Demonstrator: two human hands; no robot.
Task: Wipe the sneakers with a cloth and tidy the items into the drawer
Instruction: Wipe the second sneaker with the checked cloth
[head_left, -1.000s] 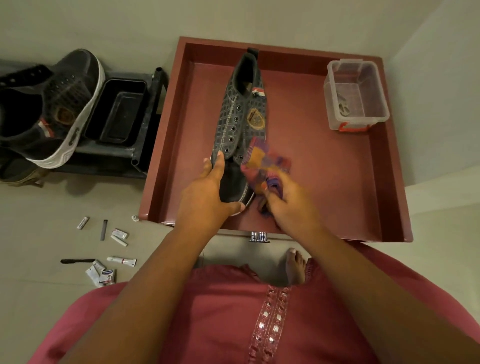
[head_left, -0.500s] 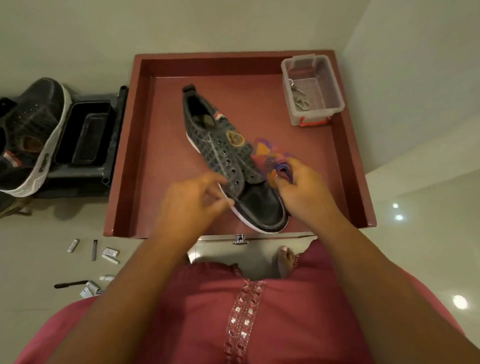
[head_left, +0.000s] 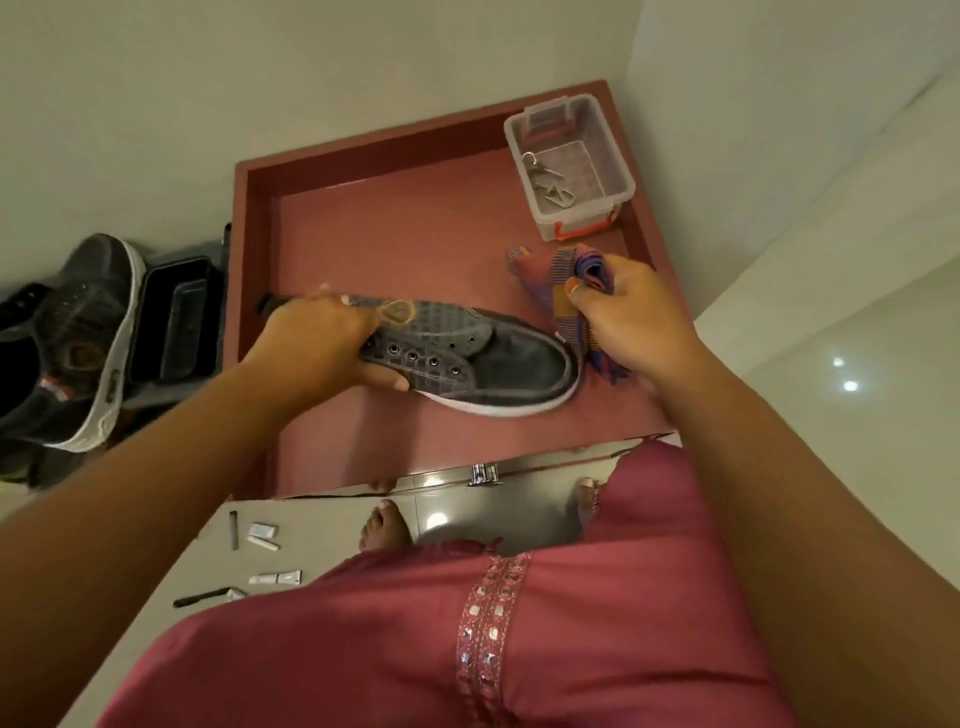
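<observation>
A grey checked sneaker (head_left: 498, 364) with a white sole lies across the open maroon drawer (head_left: 249, 291), its toe pointing right. My left hand (head_left: 317, 343) grips it around the heel and lace area. My right hand (head_left: 628, 317) holds a bunched multicoloured cloth (head_left: 550, 286) just beyond the sneaker's toe. The cloth hangs down beside the toe, and I cannot tell whether it touches it. A second dark sneaker (head_left: 88, 332) with a white sole rests on the floor at the left.
A clear plastic box (head_left: 571, 171) with keys stands in the drawer's far right corner. A black tray (head_left: 176, 322) sits left of the drawer. Several small tubes (head_left: 265, 538) and a black-handled tool (head_left: 202, 597) lie on the floor near my bare feet (head_left: 384, 530).
The sneaker has turned from lengthwise to lying across the drawer, toe to the right. My left hand shifted from the toe to the heel end. The cloth moved right, off the shoe's side.
</observation>
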